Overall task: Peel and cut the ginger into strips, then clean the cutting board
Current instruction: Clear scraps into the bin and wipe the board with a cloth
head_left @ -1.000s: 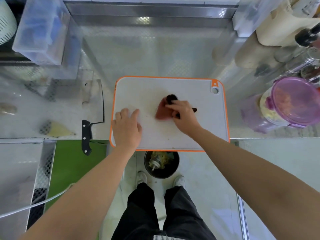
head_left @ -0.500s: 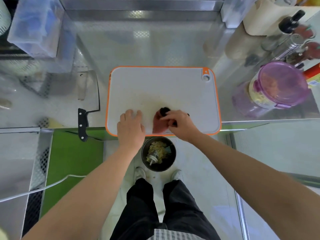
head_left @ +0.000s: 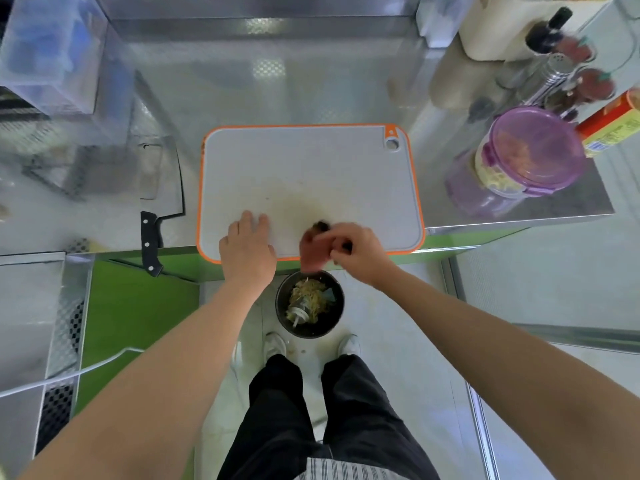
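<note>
Surface: a steel worktop [head_left: 277, 81], shiny and full of reflections, with a green front panel below its near edge. The floor is pale tile. The cutting board [head_left: 304, 161], white with an orange rim, lies at the near edge of the worktop, and its front edge slightly overhangs. A faint yellowish stain [head_left: 298, 206] marks the middle of the board.

Left hand [head_left: 247, 251]: palm down, fingers straight and together, resting flat on the board near its front edge. Right hand [head_left: 356, 251]: fingers curled, gripping a reddish-brown cloth [head_left: 310, 249] at the board's front edge. The cloth hangs partly over the edge, above a black bin [head_left: 310, 308] on the floor.

A knife [head_left: 151, 237] lies just left of the board, its handle past the worktop's edge. A purple-lidded tub [head_left: 536, 150] stands at the right edge, and a clear box [head_left: 52, 53] stands at the far left corner.

Hard to read: the knife blade merges with the steel. The right hand and cloth are motion-blurred, as is a dark object at the fingertips. The yellowish scraps in the bin cannot be identified. The tub's contents are unclear through the lid.
</note>
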Motion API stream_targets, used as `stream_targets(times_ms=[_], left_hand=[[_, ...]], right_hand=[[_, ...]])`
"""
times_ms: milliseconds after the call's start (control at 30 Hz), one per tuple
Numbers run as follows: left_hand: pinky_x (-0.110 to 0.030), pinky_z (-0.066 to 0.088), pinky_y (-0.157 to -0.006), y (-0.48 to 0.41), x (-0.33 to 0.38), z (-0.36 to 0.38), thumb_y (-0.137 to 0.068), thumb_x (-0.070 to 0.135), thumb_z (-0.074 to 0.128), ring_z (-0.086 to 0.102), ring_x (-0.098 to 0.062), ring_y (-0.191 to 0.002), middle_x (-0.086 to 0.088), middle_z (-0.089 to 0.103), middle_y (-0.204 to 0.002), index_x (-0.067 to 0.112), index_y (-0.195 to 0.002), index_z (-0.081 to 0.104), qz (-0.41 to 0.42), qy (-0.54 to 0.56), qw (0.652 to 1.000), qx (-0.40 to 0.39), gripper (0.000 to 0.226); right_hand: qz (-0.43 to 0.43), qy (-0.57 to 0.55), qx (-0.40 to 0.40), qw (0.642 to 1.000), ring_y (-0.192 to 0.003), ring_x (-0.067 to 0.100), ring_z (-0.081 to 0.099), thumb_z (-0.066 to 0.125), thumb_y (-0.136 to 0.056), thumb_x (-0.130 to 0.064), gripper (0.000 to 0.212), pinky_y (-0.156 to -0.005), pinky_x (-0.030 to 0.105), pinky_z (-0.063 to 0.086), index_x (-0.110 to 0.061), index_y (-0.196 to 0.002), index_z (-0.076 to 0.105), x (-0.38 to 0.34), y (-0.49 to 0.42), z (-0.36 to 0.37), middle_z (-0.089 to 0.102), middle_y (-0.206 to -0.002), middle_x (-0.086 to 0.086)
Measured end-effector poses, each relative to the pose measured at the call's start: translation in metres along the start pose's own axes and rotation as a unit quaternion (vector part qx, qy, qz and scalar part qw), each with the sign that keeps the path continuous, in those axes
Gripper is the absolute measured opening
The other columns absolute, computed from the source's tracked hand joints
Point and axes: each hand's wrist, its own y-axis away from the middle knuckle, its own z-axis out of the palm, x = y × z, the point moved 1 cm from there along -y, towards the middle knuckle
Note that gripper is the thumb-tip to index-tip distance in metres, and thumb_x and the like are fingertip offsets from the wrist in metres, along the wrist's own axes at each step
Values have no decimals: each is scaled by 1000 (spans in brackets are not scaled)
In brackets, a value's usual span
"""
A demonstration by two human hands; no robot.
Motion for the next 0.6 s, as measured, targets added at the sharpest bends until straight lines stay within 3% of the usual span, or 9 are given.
stream_targets(times_ms=[67,133,267,367,433,500,600], left_hand=[[-44,36,-101,0,0,-1,-97,19,41,29,-31,-133,-11,21,-154,17,-147,25,-1,1,1000,1,53],[-43,35,-101,0,0,-1,-97,19,41,28,-31,-134,-10,20,-154,17,-148,24,-3,1,1000,0,53],[-44,36,-100,0,-2,-1,-97,18,41,29,-32,-132,-11,24,-152,18,-147,26,5,3,1000,9,53],[-43,34,-103,-2,-6,-2,-97,18,42,29,-31,-134,-10,26,-151,19,-147,29,10,7,1000,11,52],[-42,35,-103,-3,-7,-3,-97,18,42,29,-31,-133,-10,27,-150,19,-146,30,12,8,1000,12,51],[-42,37,-100,-2,-6,-4,-96,17,43,30,-31,-131,-11,29,-148,18,-145,32,13,10,1000,15,51],[-42,40,-97,-1,-4,-4,-96,17,42,31,-32,-129,-12,29,-147,18,-146,30,13,9,1000,12,51]], right_hand=[[37,23,92,995,-106,20,50,56,-76,5,47,-93,29,40,-15,-117,68,11,-13,-3,63,-116,5],[49,48,83,994,-112,25,48,57,-77,6,45,-95,26,35,-13,-116,69,13,-12,6,61,-122,9],[7,-2,9,1000,-86,15,55,57,-72,6,39,-77,21,41,-14,-101,74,1,1,3,66,-91,3],[59,12,143,988,-98,24,55,57,-73,7,47,-88,30,44,-13,-113,69,16,-24,-14,64,-102,2],[96,48,181,978,-110,32,51,56,-76,6,47,-95,34,42,-10,-118,66,25,-32,-13,62,-117,11],[84,63,150,983,-112,29,50,58,-76,5,41,-94,25,36,-10,-113,70,22,-23,3,62,-120,12],[24,-1,28,999,-92,14,56,58,-71,5,35,-81,18,37,-14,-96,76,4,-3,13,66,-93,-6]])
